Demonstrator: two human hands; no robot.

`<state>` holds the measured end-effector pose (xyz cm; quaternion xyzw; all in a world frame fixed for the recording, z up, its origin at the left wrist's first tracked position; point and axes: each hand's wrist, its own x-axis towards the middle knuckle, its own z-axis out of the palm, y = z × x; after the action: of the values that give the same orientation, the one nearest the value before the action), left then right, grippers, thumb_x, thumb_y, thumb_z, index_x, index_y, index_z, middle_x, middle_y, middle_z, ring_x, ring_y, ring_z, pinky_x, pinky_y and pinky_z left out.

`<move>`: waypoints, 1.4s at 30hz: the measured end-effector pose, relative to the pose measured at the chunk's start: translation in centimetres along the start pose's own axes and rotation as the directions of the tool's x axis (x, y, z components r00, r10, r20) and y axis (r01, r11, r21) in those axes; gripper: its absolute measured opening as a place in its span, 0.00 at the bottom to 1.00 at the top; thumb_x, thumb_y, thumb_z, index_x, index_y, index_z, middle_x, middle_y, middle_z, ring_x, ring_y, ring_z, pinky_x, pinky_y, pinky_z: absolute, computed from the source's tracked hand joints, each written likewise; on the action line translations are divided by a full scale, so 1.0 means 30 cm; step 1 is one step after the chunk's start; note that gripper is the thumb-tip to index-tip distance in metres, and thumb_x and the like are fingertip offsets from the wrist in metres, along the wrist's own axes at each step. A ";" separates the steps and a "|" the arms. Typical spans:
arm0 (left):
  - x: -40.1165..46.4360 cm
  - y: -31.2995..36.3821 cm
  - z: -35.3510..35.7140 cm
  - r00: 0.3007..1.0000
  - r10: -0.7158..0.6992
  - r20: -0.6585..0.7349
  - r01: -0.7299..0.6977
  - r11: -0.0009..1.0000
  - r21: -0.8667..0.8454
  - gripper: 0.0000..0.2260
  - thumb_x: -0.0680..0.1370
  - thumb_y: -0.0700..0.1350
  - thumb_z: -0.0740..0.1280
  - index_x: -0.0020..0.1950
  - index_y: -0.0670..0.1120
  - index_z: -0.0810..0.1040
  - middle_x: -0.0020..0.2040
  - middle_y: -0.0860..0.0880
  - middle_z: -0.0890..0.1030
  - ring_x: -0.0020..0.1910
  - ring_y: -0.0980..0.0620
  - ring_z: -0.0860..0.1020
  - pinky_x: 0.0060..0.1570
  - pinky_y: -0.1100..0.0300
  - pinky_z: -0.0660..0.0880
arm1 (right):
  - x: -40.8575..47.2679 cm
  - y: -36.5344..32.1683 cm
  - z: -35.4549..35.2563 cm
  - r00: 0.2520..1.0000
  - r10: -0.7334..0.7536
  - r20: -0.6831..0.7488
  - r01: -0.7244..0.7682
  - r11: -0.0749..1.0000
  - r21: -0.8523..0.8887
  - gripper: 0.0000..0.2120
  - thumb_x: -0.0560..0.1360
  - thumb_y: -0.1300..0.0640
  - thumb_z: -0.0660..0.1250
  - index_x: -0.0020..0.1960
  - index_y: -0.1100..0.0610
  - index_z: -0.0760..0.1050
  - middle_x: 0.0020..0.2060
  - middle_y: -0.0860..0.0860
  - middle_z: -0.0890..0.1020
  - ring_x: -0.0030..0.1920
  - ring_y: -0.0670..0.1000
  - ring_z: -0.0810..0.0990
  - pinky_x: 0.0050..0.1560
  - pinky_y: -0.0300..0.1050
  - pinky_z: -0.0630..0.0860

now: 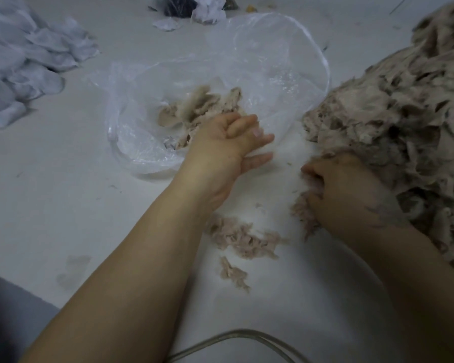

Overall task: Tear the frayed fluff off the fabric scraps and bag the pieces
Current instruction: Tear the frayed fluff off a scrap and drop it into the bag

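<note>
The left hand (236, 142) hung open over the bag (260, 74); beside it, the right hand (344, 195) gripped fluffy scraps (303, 213), ready for tearing next.

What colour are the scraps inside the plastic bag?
Beige-brown scraps in the clear plastic bag, seen in the head view.

Scrap heap (404, 113) right, bag (247, 61) ahead.

A textile sorting workspace: a broad white work surface (63, 179) carries a large heap of frayed beige fabric scraps (404, 113) at its right edge, crumpled white cloth pieces (24, 64) at the far left corner, and an open clear plastic bag (260, 61).
</note>
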<state>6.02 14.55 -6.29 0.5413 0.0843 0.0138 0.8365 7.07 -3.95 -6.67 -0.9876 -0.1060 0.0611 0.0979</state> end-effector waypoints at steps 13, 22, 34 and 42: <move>-0.047 -0.042 0.034 0.936 -0.221 0.274 -0.039 0.709 0.704 0.08 0.75 0.42 0.74 0.49 0.41 0.78 0.29 0.39 0.81 0.22 0.49 0.77 0.21 0.63 0.72 | 0.001 -0.012 0.067 0.926 0.071 -0.371 0.195 0.752 0.630 0.08 0.74 0.55 0.71 0.38 0.45 0.77 0.30 0.37 0.80 0.31 0.36 0.78 0.31 0.26 0.70; -0.024 -0.025 0.012 0.981 -0.067 0.183 -0.052 0.815 0.577 0.08 0.78 0.35 0.69 0.38 0.39 0.78 0.25 0.40 0.75 0.17 0.50 0.72 0.18 0.64 0.67 | 0.046 0.036 0.105 0.929 0.162 -0.333 0.057 0.826 0.561 0.09 0.79 0.53 0.63 0.52 0.51 0.82 0.40 0.44 0.82 0.43 0.48 0.81 0.42 0.38 0.71; -0.015 -0.011 0.004 0.990 0.140 0.002 -0.125 0.877 0.464 0.12 0.77 0.36 0.70 0.34 0.44 0.76 0.21 0.53 0.71 0.16 0.56 0.66 0.18 0.68 0.61 | 0.051 0.053 0.115 0.945 0.084 -0.316 0.074 0.887 0.455 0.11 0.74 0.59 0.71 0.55 0.50 0.80 0.41 0.40 0.78 0.37 0.31 0.73 0.35 0.19 0.65; -0.022 -0.004 0.002 0.966 0.257 0.013 -0.237 0.867 0.438 0.12 0.74 0.34 0.72 0.33 0.45 0.79 0.22 0.53 0.72 0.19 0.57 0.64 0.21 0.69 0.62 | 0.038 0.030 0.113 0.934 -0.013 -0.357 0.161 0.907 0.388 0.08 0.75 0.59 0.71 0.53 0.56 0.84 0.44 0.47 0.81 0.39 0.40 0.78 0.42 0.23 0.69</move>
<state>5.36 14.37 -6.31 0.7206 0.0344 0.1138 0.6831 7.89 -3.96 -10.28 -0.9340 -0.1165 -0.0972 0.3234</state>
